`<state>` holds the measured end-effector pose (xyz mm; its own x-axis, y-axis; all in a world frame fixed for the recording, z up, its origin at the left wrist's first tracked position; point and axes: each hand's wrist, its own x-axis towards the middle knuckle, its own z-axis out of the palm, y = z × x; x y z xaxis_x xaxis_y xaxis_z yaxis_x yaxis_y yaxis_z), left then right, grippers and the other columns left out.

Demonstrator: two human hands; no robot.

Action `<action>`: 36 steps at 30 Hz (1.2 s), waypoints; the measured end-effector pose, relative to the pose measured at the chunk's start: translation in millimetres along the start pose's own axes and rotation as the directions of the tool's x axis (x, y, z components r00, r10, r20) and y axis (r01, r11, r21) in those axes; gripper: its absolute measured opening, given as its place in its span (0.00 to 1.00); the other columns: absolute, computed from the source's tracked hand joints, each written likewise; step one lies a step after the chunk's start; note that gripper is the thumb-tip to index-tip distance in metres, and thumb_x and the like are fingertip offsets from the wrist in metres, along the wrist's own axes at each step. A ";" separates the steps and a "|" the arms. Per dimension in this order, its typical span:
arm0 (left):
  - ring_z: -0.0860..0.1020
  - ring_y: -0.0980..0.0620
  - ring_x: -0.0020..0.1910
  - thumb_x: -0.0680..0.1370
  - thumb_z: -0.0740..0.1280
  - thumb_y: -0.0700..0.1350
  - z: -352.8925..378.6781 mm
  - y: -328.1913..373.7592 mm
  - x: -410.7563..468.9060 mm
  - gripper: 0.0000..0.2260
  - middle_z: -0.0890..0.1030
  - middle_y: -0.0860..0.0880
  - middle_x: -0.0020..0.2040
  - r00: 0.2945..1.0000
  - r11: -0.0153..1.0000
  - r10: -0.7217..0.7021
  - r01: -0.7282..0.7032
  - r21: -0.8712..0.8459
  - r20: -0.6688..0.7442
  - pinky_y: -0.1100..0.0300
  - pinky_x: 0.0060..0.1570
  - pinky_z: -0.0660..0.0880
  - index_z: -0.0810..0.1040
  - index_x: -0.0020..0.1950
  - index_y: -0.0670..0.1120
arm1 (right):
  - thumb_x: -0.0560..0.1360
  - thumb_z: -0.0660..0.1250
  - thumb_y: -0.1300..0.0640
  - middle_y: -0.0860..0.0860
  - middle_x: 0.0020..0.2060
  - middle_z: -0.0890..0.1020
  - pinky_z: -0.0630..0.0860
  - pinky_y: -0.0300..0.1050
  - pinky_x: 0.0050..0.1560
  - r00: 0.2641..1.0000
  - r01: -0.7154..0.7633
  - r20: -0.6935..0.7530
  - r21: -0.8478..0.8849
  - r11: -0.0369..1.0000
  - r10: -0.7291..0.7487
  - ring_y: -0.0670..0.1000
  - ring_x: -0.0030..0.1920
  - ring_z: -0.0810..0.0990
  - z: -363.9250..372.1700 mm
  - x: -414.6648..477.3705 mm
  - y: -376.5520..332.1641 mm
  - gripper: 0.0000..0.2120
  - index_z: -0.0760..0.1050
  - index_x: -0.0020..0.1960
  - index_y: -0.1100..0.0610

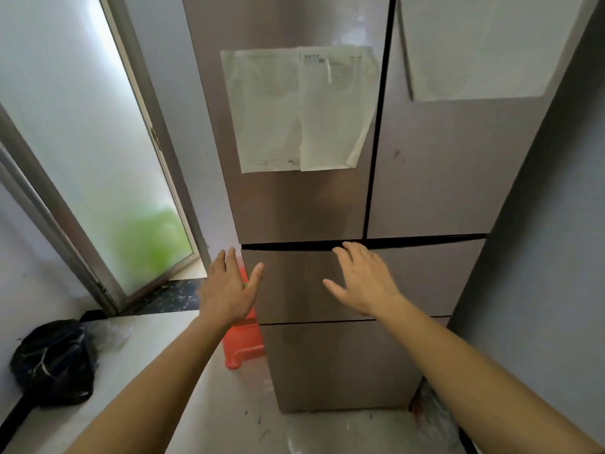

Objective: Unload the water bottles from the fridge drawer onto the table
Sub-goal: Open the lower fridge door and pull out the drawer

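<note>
Watching through the head view, I judge we are at the very first step. The fridge drawer point(425, 276) is shut, so no water bottles show; they must sit behind its front if they are in there at all (which way they lie or point I cannot tell). The drawer is the upper of two below the double doors of the fridge point(294, 208). Its long axis runs left to right and its face points toward me. Both hands are spread and hold nothing. The right hand point(363, 280) has its fingertips point(347, 246) up at the dark gap point(288, 246) along the drawer's top edge, though I cannot tell whether they touch it. The left hand point(229, 290) hovers at the drawer's left corner, in front of an orange stool point(244, 345). Next, I reckon, fingers must hook into that gap and pull straight out toward me. The white table point(147, 348) lies low on the left, with a black bag point(55, 362) on it.
</note>
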<state>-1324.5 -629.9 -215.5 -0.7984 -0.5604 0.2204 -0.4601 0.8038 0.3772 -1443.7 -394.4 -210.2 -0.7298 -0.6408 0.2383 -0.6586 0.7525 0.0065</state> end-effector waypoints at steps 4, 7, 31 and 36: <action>0.57 0.41 0.78 0.80 0.55 0.65 29.0 -22.8 59.3 0.37 0.58 0.42 0.80 0.995 0.994 -0.028 0.037 -0.106 0.092 0.42 0.75 0.59 0.54 0.80 0.42 | 0.80 0.57 0.36 0.56 0.76 0.63 0.63 0.52 0.73 0.993 -0.027 0.115 0.033 0.999 0.023 0.56 0.77 0.61 42.0 53.7 -10.3 0.36 0.56 0.79 0.56; 0.64 0.41 0.75 0.77 0.59 0.68 51.4 -39.2 98.9 0.38 0.65 0.42 0.76 0.986 0.978 -0.012 0.046 -0.203 0.167 0.41 0.72 0.65 0.59 0.78 0.46 | 0.80 0.57 0.36 0.57 0.76 0.63 0.58 0.54 0.77 0.987 -0.026 0.160 0.036 0.999 0.020 0.57 0.77 0.60 69.7 82.4 -18.0 0.38 0.53 0.80 0.57; 0.77 0.47 0.58 0.82 0.57 0.59 60.6 -39.3 40.8 0.19 0.78 0.45 0.57 0.877 0.704 -0.018 0.352 -0.617 0.480 0.60 0.50 0.71 0.77 0.62 0.48 | 0.79 0.47 0.31 0.53 0.65 0.73 0.50 0.56 0.79 1.000 0.011 0.008 0.211 0.977 -0.013 0.54 0.70 0.68 89.2 -9.4 -15.6 0.34 0.63 0.75 0.53; 0.79 0.47 0.59 0.82 0.58 0.60 59.1 -27.5 -21.1 0.17 0.82 0.48 0.58 0.846 0.643 0.005 0.406 -0.650 0.534 0.54 0.62 0.73 0.79 0.60 0.53 | 0.79 0.39 0.32 0.54 0.62 0.74 0.53 0.55 0.78 0.999 -0.038 -0.005 0.325 0.945 0.042 0.54 0.67 0.70 74.6 -48.4 -10.7 0.38 0.50 0.81 0.54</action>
<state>-1318.0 -628.3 -283.7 -0.8849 -0.3630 -0.2918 -0.3674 0.1593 0.9163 -1415.1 -382.8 -294.2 -0.7561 -0.6077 0.2429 -0.6539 0.6861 -0.3188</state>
